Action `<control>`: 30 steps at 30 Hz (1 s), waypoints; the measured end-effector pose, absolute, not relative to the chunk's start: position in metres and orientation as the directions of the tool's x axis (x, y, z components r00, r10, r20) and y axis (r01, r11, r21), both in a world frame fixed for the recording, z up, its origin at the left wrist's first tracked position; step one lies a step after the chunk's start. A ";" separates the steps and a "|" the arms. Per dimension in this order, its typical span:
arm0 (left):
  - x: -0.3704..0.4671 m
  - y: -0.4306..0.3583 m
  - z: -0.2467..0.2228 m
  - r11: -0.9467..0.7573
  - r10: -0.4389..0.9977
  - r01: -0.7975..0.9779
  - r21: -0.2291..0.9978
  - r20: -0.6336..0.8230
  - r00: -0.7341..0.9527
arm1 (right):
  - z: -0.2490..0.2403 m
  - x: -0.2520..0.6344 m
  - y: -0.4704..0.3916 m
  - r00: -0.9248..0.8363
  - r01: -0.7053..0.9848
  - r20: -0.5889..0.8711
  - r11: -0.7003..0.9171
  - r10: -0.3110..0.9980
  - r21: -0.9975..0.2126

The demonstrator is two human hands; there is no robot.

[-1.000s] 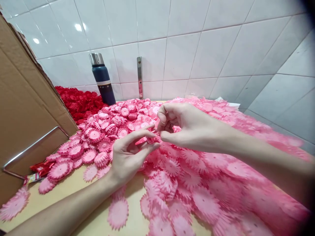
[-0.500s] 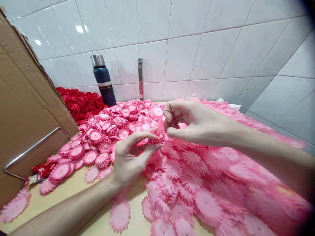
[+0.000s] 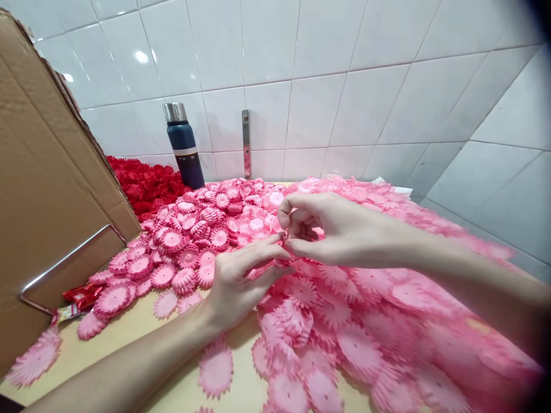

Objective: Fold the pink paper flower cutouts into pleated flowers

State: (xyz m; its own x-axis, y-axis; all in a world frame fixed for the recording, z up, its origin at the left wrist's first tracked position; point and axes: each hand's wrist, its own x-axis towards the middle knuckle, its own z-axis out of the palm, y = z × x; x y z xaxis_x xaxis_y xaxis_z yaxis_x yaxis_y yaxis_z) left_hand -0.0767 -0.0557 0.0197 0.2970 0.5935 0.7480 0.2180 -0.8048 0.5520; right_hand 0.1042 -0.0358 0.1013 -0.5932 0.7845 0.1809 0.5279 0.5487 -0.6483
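Pink discs [image 3: 304,292], thin, round, jagged-edged

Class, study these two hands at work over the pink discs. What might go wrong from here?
The right hand is over loose pink discs and might drag some along.
Red discs lie close to the pink discs, so the colours might mix.
The bottle stands near where the two colours meet; a shove against the discs could perhaps tip it.
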 end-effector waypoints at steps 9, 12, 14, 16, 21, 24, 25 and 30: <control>-0.071 -0.063 0.020 -0.771 0.632 0.050 0.635 0.752 0.186 | 0.090 0.106 -0.054 -0.387 0.413 0.387 0.532 0.837 -0.739; -0.073 -0.066 0.025 -0.769 0.639 0.062 0.636 0.761 0.113 | 0.084 0.122 -0.051 -0.177 0.394 0.467 0.497 0.866 -0.773; -0.073 -0.067 0.029 -0.755 0.655 0.087 0.650 0.753 0.058 | 0.084 0.137 -0.049 0.037 0.420 0.514 0.453 0.857 -0.786; -0.072 -0.068 0.032 -0.720 0.693 0.086 0.689 0.720 0.029 | 0.085 0.150 -0.052 0.126 0.445 0.487 0.389 0.864 -0.806; -0.068 -0.067 0.037 -0.624 0.780 0.040 0.781 0.618 0.102 | 0.089 0.151 -0.070 -0.098 0.376 0.460 0.461 0.883 -0.804; -0.069 -0.067 0.039 -0.621 0.782 0.182 0.763 0.587 0.207 | 0.089 0.139 -0.077 -0.129 0.374 0.480 0.491 0.868 -0.787; -0.070 -0.067 0.040 -0.618 0.784 0.216 0.756 0.570 0.245 | 0.089 0.135 -0.078 -0.147 0.368 0.482 0.500 0.864 -0.784; -0.068 -0.070 0.036 -0.579 0.805 0.227 0.783 0.503 0.315 | 0.083 0.115 -0.090 -0.329 0.325 0.452 0.548 0.829 -0.771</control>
State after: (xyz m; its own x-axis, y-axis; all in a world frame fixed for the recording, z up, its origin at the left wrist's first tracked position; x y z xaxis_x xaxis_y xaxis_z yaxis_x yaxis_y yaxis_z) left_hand -0.0685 -0.0699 0.0358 0.3147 0.8047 0.5034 0.2274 -0.5788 0.7831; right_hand 0.1152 -0.0896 0.0833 -0.3287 0.8294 0.4517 0.3246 0.5484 -0.7706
